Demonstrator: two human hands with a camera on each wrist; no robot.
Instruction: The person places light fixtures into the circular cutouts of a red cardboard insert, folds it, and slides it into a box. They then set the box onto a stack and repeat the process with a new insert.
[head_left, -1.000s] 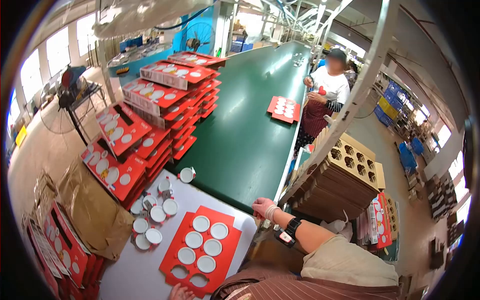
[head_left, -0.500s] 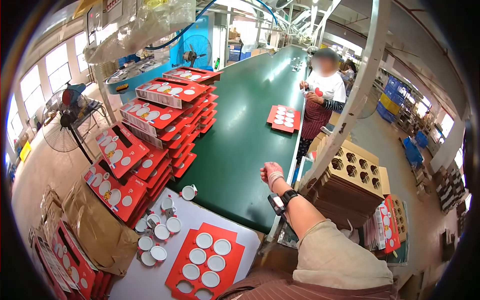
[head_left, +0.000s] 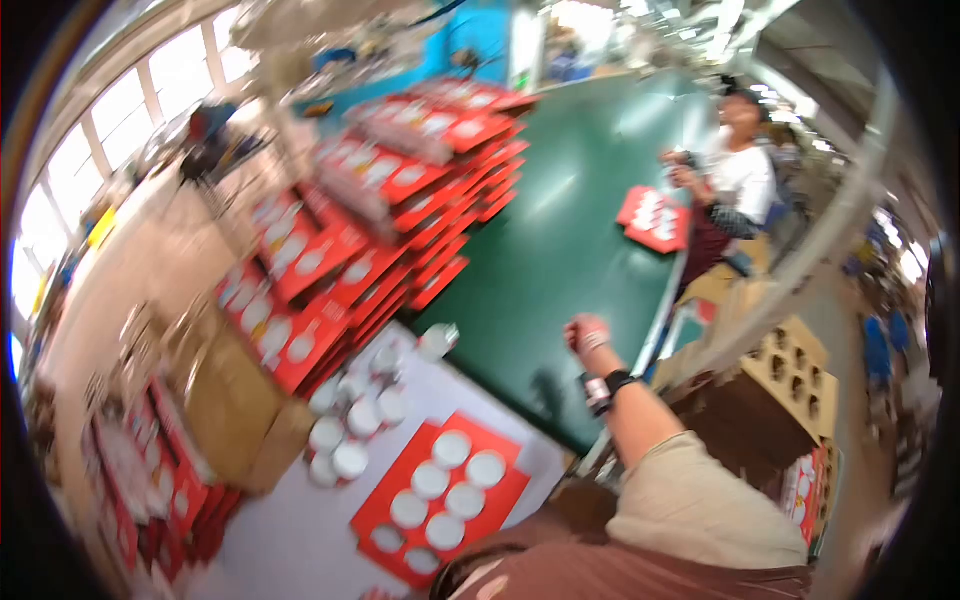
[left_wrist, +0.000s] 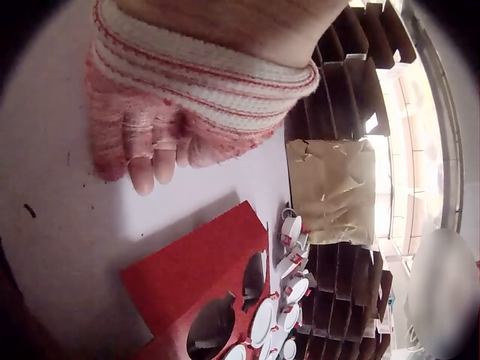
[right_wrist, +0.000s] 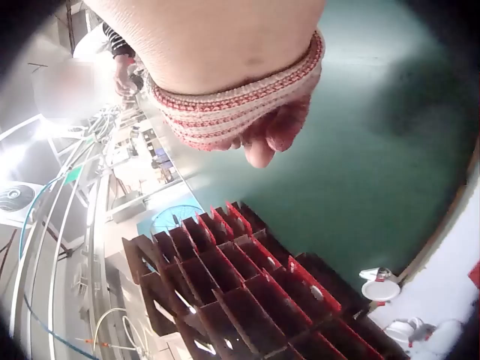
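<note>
My right hand (head_left: 588, 337) is held out over the green conveyor belt (head_left: 540, 290), its fingers loosely bent and nothing visible in them. In the right wrist view a fingerless glove with a striped cuff covers the same hand (right_wrist: 247, 131). Only the fingertips of my left hand (left_wrist: 146, 127) show at the head view's bottom edge. The left wrist view has it low by the white table, fingers relaxed, beside a red cardboard insert (left_wrist: 195, 255). Several round white downlights sit in that insert (head_left: 507, 490), and two of its holes are unfilled. Loose downlights (head_left: 350, 458) lie left of it.
Tall stacks of red printed boxes (head_left: 395, 215) line the belt's left side. Brown paper (head_left: 235, 400) lies at the left. Another filled red insert (head_left: 632, 208) rests farther along the belt, near a person (head_left: 745, 175). Cardboard trays with holes (head_left: 790, 365) are piled at the right.
My right hand has moved forward from the near end of the belt, out over its surface. The head view has turned, shifting the scene rightward and blurring it. The insert's downlights stay the same.
</note>
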